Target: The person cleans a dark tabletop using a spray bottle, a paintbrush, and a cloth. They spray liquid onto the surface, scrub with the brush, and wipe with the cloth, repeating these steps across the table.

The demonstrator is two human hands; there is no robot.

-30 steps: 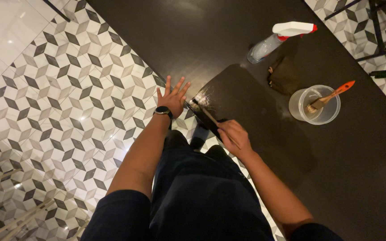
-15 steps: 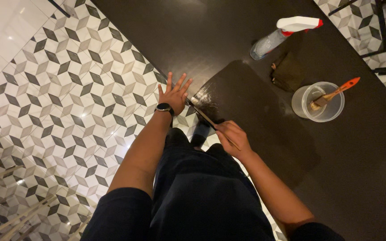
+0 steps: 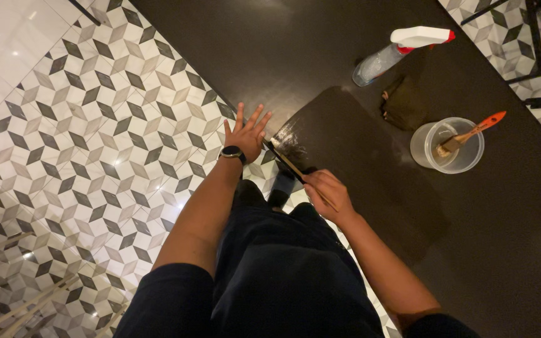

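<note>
Slim wooden brush (image 3: 286, 163) crosses the glossy dark tabletop (image 3: 345, 150).

The dark wooden worktop (image 3: 320, 44) looks matt, with a glossy wet patch (image 3: 292, 141); clear plastic tub (image 3: 429, 152); glossy patterned floor tiles (image 3: 95, 125).

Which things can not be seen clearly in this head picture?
- Brush in the right hand: the bristles merge with the dark table; the grip hides the handle's end.
- Plastic cup: any liquid inside is too small to tell.
- Dark cloth: its shape is lost against the tabletop.
- Left hand: whether it touches the table edge is unclear.
</note>
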